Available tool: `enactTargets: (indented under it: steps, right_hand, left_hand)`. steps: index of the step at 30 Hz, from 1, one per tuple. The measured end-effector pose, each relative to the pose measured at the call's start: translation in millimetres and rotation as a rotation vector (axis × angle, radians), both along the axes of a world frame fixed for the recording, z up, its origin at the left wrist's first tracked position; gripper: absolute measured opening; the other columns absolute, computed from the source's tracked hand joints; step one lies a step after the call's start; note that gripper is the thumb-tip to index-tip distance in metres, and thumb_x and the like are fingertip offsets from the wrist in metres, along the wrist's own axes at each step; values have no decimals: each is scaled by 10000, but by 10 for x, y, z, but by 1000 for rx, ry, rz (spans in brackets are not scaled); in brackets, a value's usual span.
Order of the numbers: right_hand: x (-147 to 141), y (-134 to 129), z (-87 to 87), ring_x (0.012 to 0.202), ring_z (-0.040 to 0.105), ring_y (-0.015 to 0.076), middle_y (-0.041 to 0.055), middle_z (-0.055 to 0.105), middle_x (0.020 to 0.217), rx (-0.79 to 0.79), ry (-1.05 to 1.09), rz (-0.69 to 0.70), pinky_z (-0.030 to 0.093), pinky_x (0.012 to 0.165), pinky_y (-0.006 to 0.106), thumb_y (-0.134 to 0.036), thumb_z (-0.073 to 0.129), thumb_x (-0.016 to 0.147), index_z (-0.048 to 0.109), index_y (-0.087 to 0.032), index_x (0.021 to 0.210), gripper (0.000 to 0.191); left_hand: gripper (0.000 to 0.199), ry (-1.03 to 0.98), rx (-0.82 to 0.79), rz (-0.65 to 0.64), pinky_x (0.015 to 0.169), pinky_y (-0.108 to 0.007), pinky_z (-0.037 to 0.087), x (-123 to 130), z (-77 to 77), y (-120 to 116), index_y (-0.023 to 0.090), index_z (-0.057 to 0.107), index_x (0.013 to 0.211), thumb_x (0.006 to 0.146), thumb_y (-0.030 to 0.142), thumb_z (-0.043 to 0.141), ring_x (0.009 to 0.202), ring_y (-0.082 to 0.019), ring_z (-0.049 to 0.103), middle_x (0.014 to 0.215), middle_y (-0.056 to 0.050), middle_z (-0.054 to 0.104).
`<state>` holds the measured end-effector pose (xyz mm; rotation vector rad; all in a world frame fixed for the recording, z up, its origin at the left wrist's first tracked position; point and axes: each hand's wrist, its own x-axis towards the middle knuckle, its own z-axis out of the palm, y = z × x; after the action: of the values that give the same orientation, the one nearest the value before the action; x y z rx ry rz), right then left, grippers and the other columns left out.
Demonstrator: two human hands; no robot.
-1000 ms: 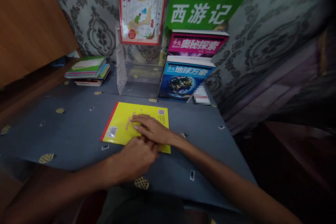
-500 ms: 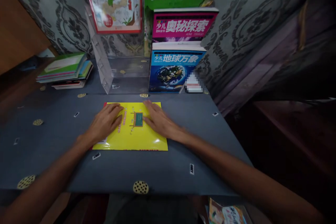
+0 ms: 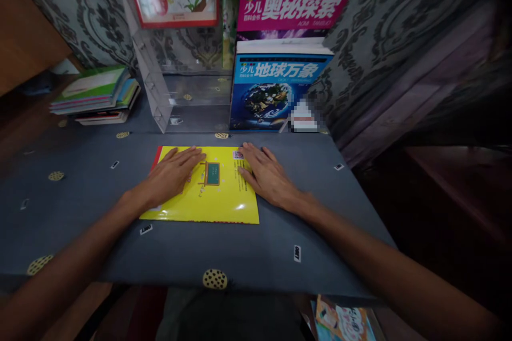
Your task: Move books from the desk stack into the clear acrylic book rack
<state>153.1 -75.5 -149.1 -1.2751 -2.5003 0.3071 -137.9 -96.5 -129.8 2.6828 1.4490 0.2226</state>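
Across the yellow book (image 3: 218,205), on the dark cloth before the clear rack (image 3: 162,93), both palms lie flat: the left hand (image 3: 172,176) over one end, the right hand (image 3: 270,176) over the other, fingers extended, neither gripping anything.

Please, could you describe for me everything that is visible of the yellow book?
The yellow book looks thin, glossy and closed, lying flat on the cloth-covered table in front of the clear stand. A red strip runs along its left edge, partly hidden. The upward side shows a green board drawing and, near the right edge, small print too tiny to read. The left hand rests over its left part, the right hand on its right edge.
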Motion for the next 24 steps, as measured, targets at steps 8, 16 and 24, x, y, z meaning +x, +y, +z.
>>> enactTargets:
  steps: [8,16,24]
  right_hand:
    - [5,14,-19,1498,357,309,198,417,1585,2,-52,0,301,1207,590,-357,365,1022,466,-95,1458,518]
    - [-320,-149,216,1446,435,345,200,590,1441,83,-70,237,305,1176,649,-211,406,1006,623,-113,1294,374]
    - [-1176,-526,290,1419,469,193,91,630,1422,-34,113,884,346,1205,447,-194,411,1047,609,-159,1319,339]
  left_hand:
    - [509,7,0,340,1096,-493,456,-289,130,-107,151,413,1456,993,352,353,1287,-295,596,1432,-135,609]
    - [496,-78,31,344,1045,-462,475,-426,73,-127,164,440,1437,969,310,360,1211,-283,635,1397,-116,636]
    - [559,-445,-117,241,1086,-428,437,-743,78,75,166,353,1519,984,328,360,1239,-248,621,1322,-103,690]
